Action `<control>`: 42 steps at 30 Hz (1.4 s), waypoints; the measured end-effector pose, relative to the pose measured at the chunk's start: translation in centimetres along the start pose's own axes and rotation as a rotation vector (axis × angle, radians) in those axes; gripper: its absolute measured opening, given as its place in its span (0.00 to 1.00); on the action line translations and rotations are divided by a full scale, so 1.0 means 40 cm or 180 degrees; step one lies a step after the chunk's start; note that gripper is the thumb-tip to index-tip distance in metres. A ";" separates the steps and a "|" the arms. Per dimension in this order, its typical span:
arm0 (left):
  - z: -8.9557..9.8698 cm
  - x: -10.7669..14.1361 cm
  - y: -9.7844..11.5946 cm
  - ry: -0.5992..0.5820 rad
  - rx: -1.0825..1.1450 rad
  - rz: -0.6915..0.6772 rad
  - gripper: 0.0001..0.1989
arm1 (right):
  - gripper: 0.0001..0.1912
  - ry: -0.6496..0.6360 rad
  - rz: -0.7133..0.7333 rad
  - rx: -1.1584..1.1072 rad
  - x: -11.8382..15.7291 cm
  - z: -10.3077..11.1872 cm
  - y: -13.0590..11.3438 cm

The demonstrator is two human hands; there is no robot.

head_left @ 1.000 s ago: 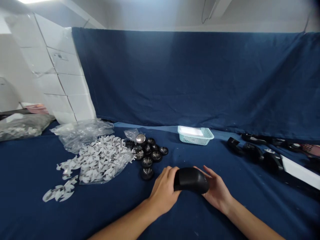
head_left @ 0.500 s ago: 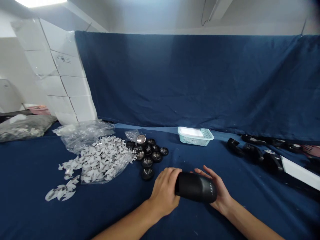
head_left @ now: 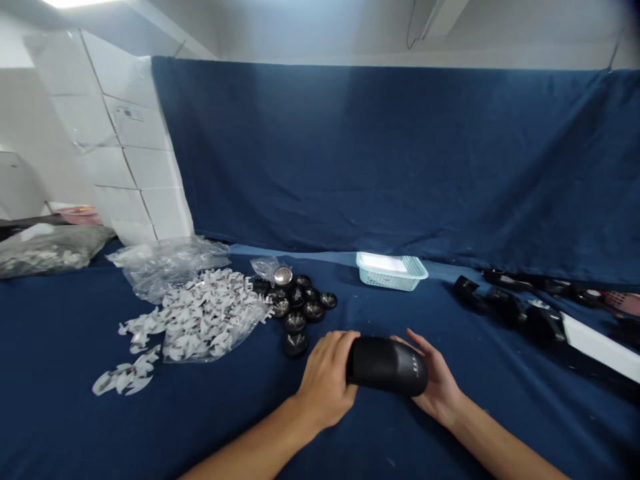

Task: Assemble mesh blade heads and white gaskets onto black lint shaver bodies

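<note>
Between my hands, above the blue cloth, is a black plastic housing [head_left: 385,365], long and rounded, with a row of small light marks near its right end. My left hand [head_left: 330,373] is closed around the left end, fingers over the top. At the other end, my right hand [head_left: 437,383] cradles the housing from behind and below with its palm. Its thumb and some fingers stick up loosely, and part of the hand is hidden by the housing. Beyond my left hand lies a cluster of round black caps [head_left: 314,311], with one perforated metal disc [head_left: 283,276] among them.
To the left, grey-white plastic pieces [head_left: 205,313] spill from a clear bag [head_left: 170,260]. A pale blue basket [head_left: 393,281] with something white inside stands at the back. Black parts [head_left: 505,303] and a white strip [head_left: 600,347] lie right. White boxes [head_left: 143,160] are stacked left.
The housing has shifted slightly left and up in view, tipping a little between my hands. Both hands keep nearly the same places.
</note>
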State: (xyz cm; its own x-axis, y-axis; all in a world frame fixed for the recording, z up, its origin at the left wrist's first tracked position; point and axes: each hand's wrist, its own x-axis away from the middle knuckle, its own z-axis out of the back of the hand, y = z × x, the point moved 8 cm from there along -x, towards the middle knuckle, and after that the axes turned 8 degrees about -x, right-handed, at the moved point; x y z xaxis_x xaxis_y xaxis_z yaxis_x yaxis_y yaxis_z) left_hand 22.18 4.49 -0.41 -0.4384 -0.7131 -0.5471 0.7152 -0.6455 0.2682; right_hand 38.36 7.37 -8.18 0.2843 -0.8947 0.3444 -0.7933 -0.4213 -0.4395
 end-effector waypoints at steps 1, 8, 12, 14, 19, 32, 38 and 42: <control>0.003 -0.001 0.004 -0.0038 -0.0075 -0.0048 0.34 | 0.10 0.0011 0.0002 -0.0003 0.001 0.000 0.000; 0.028 -0.006 -0.013 -0.0006 -0.0265 -0.0010 0.34 | 0.11 -0.0038 0.0109 -0.0009 -0.001 0.005 -0.004; 0.008 -0.002 -0.019 -0.0270 -0.0419 -0.0032 0.35 | 0.10 -0.0055 0.0074 -0.0006 -0.006 0.010 -0.002; 0.009 0.000 -0.016 -0.0171 -0.0315 -0.0079 0.37 | 0.09 -0.0059 0.0065 -0.0008 -0.008 0.011 -0.003; 0.006 0.004 -0.011 -0.0093 -0.0201 -0.0155 0.37 | 0.10 -0.0065 0.0030 -0.0010 -0.012 0.012 -0.003; 0.033 0.002 -0.015 0.0388 0.0239 -0.0172 0.35 | 0.09 -0.0125 0.0093 -0.0008 -0.010 0.007 -0.003; 0.006 0.006 -0.022 0.0065 0.0057 0.0060 0.36 | 0.09 -0.0151 0.0105 -0.0003 -0.016 0.013 -0.002; 0.028 0.007 -0.018 0.0339 0.0323 0.0052 0.34 | 0.08 -0.0153 0.0129 0.0004 -0.015 0.012 -0.001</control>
State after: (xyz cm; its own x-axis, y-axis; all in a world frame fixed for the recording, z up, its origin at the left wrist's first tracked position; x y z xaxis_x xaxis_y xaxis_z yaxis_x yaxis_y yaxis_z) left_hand 20.93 4.46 0.12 -0.3631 -0.6941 -0.6216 0.6606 -0.6623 0.3536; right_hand 38.49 7.87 -8.78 0.2776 -0.9171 0.2860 -0.8039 -0.3848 -0.4534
